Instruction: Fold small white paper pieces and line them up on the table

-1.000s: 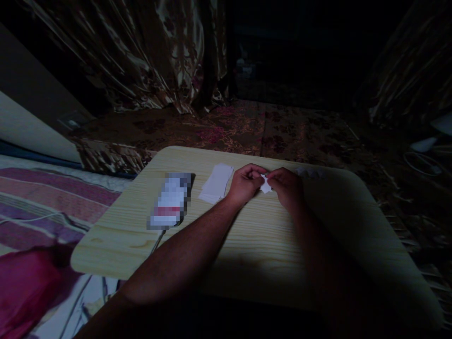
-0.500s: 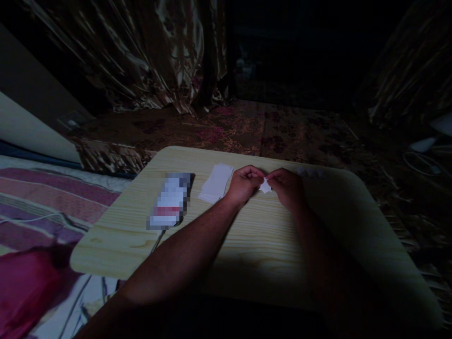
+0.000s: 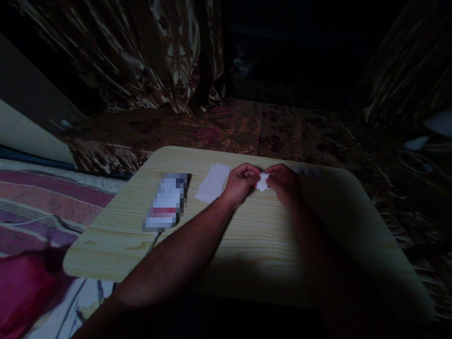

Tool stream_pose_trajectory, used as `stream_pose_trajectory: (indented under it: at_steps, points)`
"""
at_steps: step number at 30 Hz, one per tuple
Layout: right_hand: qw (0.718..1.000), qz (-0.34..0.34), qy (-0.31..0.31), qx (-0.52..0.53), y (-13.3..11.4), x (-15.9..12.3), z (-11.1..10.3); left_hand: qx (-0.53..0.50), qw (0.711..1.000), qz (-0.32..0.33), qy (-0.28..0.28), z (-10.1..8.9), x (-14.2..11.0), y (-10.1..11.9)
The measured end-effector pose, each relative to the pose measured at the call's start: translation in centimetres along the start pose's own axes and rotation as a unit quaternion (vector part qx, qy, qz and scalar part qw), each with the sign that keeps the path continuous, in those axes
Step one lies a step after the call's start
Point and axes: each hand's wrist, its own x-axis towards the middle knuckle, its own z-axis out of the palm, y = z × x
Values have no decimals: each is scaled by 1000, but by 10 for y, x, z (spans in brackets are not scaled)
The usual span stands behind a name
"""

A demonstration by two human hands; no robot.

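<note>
A small white piece of folded paper (image 3: 262, 182) with pointed, star-like edges is held between my two hands above the table. My left hand (image 3: 243, 182) pinches its left side with thumb and fingers. On its right side, my right hand (image 3: 285, 182) grips it the same way. Close to my left hand lies a stack of white paper slips (image 3: 213, 181), slightly fanned. Beyond my right hand, several small folded paper pieces (image 3: 308, 172) sit in shadow near the table's far edge.
The pale wooden table (image 3: 116, 235) has rounded corners. On its left side lies a pixelated, phone-like device (image 3: 165, 200) with a cable. A striped bed cover (image 3: 42, 193) is at the left, and patterned curtains (image 3: 169, 56) hang behind. The room is dim.
Both hands have shifted slightly on the folded paper, and more of its face now shows between the fingers. The whole view has moved a little.
</note>
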Motion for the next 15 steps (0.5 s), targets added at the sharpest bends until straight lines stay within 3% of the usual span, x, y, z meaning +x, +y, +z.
stream_pose_trajectory:
  at_steps: [5, 10, 15]
  points:
    - [1000, 0, 4, -24, 2, 0, -1, 39, 999, 13, -5, 3, -2, 1]
    - [1000, -6, 11, -29, 4, 0, 3, 74, 995, 56, 30, 8, -5, 4]
    - [998, -34, 46, -30, 8, -2, 10, 84, 994, 63, 34, 10, -7, 3]
